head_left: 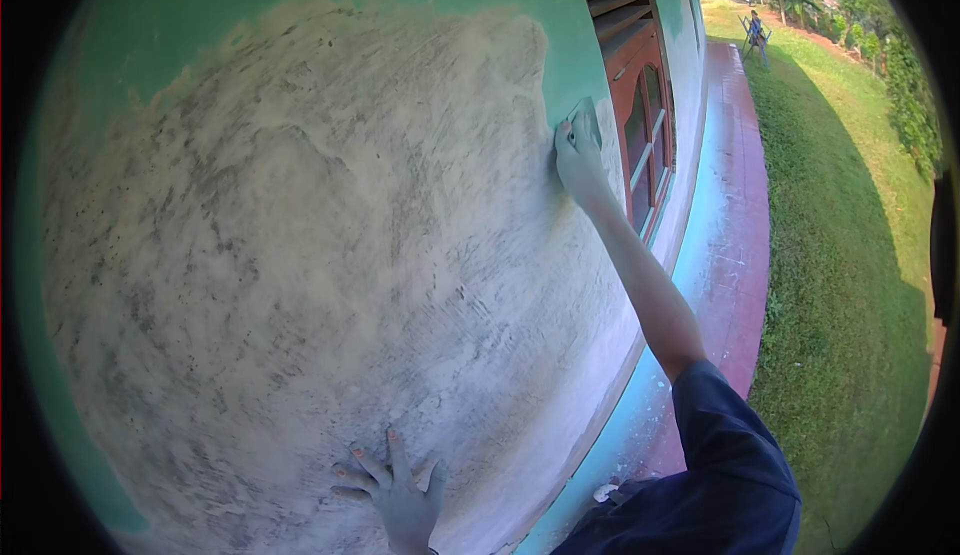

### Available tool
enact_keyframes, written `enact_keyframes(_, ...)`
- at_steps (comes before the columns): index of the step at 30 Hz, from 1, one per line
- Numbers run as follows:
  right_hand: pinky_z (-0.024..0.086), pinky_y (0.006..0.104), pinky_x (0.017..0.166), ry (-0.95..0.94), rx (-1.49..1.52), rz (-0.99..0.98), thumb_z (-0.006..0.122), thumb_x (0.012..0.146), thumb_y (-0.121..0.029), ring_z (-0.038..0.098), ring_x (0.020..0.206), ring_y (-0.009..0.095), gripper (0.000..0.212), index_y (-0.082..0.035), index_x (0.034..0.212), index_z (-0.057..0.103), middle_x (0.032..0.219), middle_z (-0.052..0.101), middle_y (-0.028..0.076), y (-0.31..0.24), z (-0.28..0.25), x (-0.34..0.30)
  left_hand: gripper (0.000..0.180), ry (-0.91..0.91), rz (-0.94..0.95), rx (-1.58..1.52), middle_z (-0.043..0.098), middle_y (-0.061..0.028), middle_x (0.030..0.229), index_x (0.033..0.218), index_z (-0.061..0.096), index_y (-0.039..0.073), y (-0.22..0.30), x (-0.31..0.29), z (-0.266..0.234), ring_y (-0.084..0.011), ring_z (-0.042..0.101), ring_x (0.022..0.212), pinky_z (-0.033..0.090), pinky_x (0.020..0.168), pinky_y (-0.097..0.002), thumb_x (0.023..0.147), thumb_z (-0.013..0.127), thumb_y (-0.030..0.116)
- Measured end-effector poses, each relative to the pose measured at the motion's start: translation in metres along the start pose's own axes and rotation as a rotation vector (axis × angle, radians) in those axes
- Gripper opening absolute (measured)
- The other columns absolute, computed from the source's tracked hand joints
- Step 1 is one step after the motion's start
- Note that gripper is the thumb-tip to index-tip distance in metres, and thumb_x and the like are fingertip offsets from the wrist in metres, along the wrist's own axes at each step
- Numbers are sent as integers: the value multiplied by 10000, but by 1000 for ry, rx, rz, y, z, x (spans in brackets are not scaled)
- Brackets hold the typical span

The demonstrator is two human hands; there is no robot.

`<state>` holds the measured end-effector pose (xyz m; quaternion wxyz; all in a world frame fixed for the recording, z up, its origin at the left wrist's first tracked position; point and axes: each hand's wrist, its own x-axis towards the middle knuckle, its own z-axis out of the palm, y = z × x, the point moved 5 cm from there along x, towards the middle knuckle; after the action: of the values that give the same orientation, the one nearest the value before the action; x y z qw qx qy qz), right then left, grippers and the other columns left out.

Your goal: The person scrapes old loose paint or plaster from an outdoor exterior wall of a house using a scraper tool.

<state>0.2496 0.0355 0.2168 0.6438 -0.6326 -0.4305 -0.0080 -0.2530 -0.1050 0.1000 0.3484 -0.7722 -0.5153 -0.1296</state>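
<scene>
Facing a broad exterior wall [350, 205], bared to mottled grey-white plaster over most of the middle, with dark scuffs and streaks throughout. Seems, judging by that wide patch, well along in stripping off the green paint [200, 25], yet not finished: still coated across the top, down the far left edge, and in a strip between the bare plaster and the red-brown wooden window [628, 65]. Bordered on the right by a shaded lawn [830, 255] and a narrow reddish walkway [735, 155], with a pale blue band along the wall's foot.

Reaching up with the right hand [578, 150] to that remaining strip, just left of the window frame. Closed firmly, with fingers curled around a flat grey-green hand tool [586, 117], seemingly pressed to the wall at the edge of the paint; perhaps a scraper, but cannot tell the exact kind, with much of it covered by the grip. Resting the left hand [402, 500] low on the bare plaster, fingers spread wide and gripping nothing, well apart from the tool.
</scene>
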Motion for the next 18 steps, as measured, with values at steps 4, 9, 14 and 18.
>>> enact_keyframes(4, 159, 442, 1162, -80, 313, 178, 311, 1010, -369, 98, 1448, 408, 634, 13, 1495, 166, 1568, 115, 230, -15, 15, -12, 899, -96, -26, -69, -141, -255, 1558, 1535, 169, 169, -7, -3, 10, -588, -232, 1338, -152, 940, -778, 861, 466, 685)
enact_keyframes(9, 181, 405, 1158, -113, 237, 287, 318, 1019, -358, 129, 1459, 356, 611, 26, 1482, 212, 1552, 164, 253, 7, -9, 3, 907, -21, -16, -51, -134, -263, 1556, 1534, 175, 168, 1, -1, 5, -595, -223, 1338, -151, 936, -783, 852, 501, 669)
enact_keyframes(14, 206, 386, 1153, 64, 48, -229, 259, 1022, -416, 222, 1433, 354, 638, 28, 1478, 219, 1532, 247, 237, -8, 22, -30, 868, -21, -38, -85, -125, -234, 1567, 1517, 247, 199, 0, 2, 10, -602, -201, 1341, -131, 928, -800, 839, 526, 664)
enact_keyframes(18, 160, 419, 1168, -11, 153, 70, 276, 1017, -397, 224, 1413, 420, 644, 43, 1479, 187, 1550, 198, 228, -19, -3, -11, 823, -16, -53, -126, -112, -212, 1576, 1495, 326, 221, 0, -2, 6, -586, -199, 1352, -139, 918, -804, 833, 540, 660)
